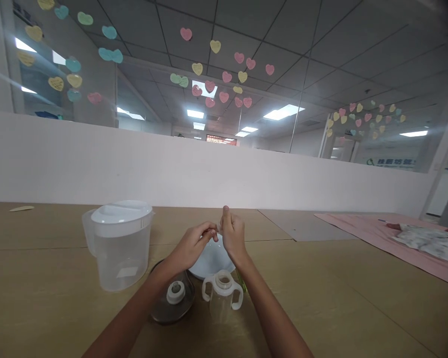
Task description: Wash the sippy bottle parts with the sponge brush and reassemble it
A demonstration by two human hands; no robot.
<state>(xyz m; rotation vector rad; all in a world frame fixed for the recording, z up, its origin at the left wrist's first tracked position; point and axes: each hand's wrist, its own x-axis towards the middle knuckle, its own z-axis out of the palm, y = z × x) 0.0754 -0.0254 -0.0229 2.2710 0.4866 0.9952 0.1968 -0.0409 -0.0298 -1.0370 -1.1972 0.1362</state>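
As the left hand [189, 246] and right hand [233, 234] meet above the round white bowl [208, 263], fingers curled, any grip unclear, the clear bottle with 2 white handles [221, 304] stands upright on the tabletop [321, 308], nearer the body.

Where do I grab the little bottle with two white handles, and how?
I'd hold the bottle by both white handles, coming in from its left and right sides. They stick out on opposite sides and curve down, so fingers should fit around them. It stands upright with its top open, so it's probably best lifted straight up.
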